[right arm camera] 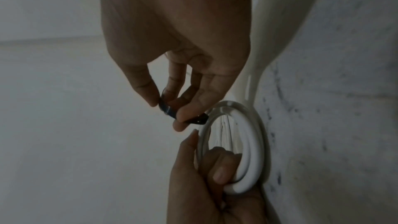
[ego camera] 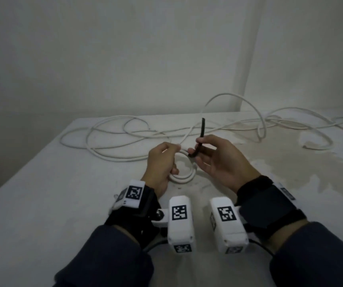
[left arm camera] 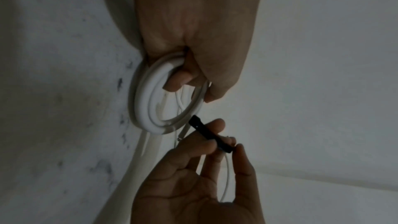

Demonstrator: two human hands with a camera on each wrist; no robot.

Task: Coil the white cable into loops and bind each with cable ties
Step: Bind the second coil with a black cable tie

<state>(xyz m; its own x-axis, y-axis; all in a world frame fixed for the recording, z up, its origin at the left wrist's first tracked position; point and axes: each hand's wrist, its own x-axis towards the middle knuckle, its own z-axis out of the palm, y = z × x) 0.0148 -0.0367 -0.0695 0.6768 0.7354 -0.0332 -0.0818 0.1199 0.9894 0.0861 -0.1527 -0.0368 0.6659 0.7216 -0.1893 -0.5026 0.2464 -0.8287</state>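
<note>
one long white round cable (ego camera: pixel 112 139) sprawls in loose curves across the white tabletop (ego camera: pixel 42 193), from left of centre in the head view to the right edge, where it is cut off. at centre, part of it is wound into one small coil (ego camera: pixel 182 175) of about three turns; the exact count is hard to make out. the left hand (ego camera: pixel 162 164) grips this coil, fingers curled through its middle and thumb laid along the outer turn, with the near side of the coil hidden behind the hand. just right of it, the right hand (ego camera: pixel 218 160) pinches one black flat cable tie (ego camera: pixel 201 133) between thumb and fingertips, the other fingers loosely spread. the tie's lower end lies just beside the coil; whether they touch cannot be told. both wrist views are dim.
</note>
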